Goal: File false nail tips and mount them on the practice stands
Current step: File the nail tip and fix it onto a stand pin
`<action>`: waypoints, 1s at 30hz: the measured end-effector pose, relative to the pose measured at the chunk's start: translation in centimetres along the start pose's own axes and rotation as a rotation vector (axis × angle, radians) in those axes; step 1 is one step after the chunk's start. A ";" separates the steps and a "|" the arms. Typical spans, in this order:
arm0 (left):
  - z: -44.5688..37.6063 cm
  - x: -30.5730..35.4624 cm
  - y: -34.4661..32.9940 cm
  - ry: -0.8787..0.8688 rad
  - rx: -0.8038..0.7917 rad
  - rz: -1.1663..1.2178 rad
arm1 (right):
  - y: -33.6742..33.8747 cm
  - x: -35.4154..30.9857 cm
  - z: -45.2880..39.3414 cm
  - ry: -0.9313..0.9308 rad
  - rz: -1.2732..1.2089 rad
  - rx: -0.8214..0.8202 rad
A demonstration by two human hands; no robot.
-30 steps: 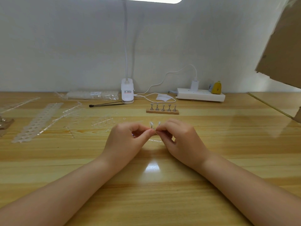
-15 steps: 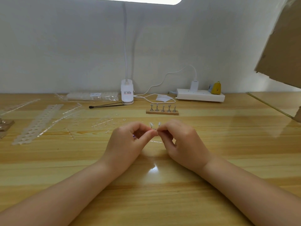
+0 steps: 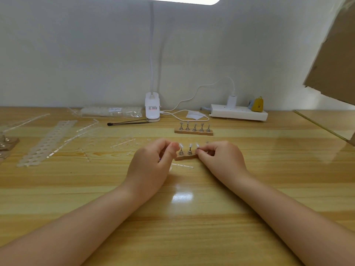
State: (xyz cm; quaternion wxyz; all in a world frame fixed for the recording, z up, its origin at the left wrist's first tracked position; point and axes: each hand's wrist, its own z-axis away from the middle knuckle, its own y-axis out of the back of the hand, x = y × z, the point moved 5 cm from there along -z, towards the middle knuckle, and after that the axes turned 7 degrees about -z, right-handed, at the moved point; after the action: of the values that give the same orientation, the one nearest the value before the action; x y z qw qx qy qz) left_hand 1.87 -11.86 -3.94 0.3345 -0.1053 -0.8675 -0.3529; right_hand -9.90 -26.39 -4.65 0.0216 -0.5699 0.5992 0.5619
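A: Near stand [image 3: 185,157], where?
B: On the desk [image 3: 192,217], middle, between both hands. Wooden base, two metal pegs visible, each with a clear nail tip [image 3: 190,145] on top. A third tip shows just right of them.
A: Left hand [image 3: 151,166]?
B: Fingers curled, thumb up against the stand's left end. Grip looks pinched on something small, too hidden to tell what.
A: Right hand [image 3: 221,160]?
B: Curled, fingertips pinching at the right end of the stand, around a peg there. Exact contact is hidden.
A: Second stand [image 3: 193,131]?
B: Farther back, five pegs in a row, apart from the hands.
A: Rest?
B: Thin clear sprue strip [image 3: 182,166] just in front of the near stand. Empty tip strips [image 3: 48,143] spread on the left. Black stick tool [image 3: 127,123] by the clip lamp [image 3: 152,107]. White power strip [image 3: 238,114] at the back right, with a charger plugged in.
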 end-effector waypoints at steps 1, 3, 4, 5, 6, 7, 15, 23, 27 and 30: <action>0.0 0.0 0.0 0.003 -0.004 -0.007 | -0.1 0.0 0.0 -0.003 0.029 -0.007; 0.0 0.0 0.1 0.012 -0.005 -0.007 | -0.1 -0.1 0.1 0.007 0.059 0.002; 0.0 0.0 0.2 0.015 -0.001 0.000 | 0.0 -0.2 0.2 0.012 0.060 0.019; 0.1 0.0 0.2 0.016 0.004 0.008 | 0.3 -0.3 0.4 0.016 0.054 0.039; 0.1 -0.1 0.3 0.018 0.009 0.016 | 0.5 -0.4 0.6 0.021 0.049 0.061; 0.1 -0.1 0.3 0.022 0.013 0.023 | 0.7 -0.6 0.8 0.034 0.051 0.079; -0.4 -1.0 1.0 0.075 0.078 0.039 | -1.1 -2.9 2.5 0.242 0.286 -0.158; -0.6 -0.8 1.1 0.036 0.013 -0.067 | -0.8 -3.0 2.6 0.329 0.315 -0.156; -0.2 -0.2 0.2 -0.115 -0.130 -0.272 | -0.5 -3.1 2.5 0.310 0.294 -0.107; -0.3 0.0 0.1 -0.167 -0.120 -0.413 | -0.5 -3.0 2.5 0.294 0.292 -0.110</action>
State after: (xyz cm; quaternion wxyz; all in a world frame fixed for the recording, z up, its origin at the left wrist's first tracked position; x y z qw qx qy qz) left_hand 2.07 -11.96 -3.70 0.1751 0.0260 -0.8728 -0.4549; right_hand -10.04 -22.51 -3.90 -0.1788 -0.5534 0.6405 0.5015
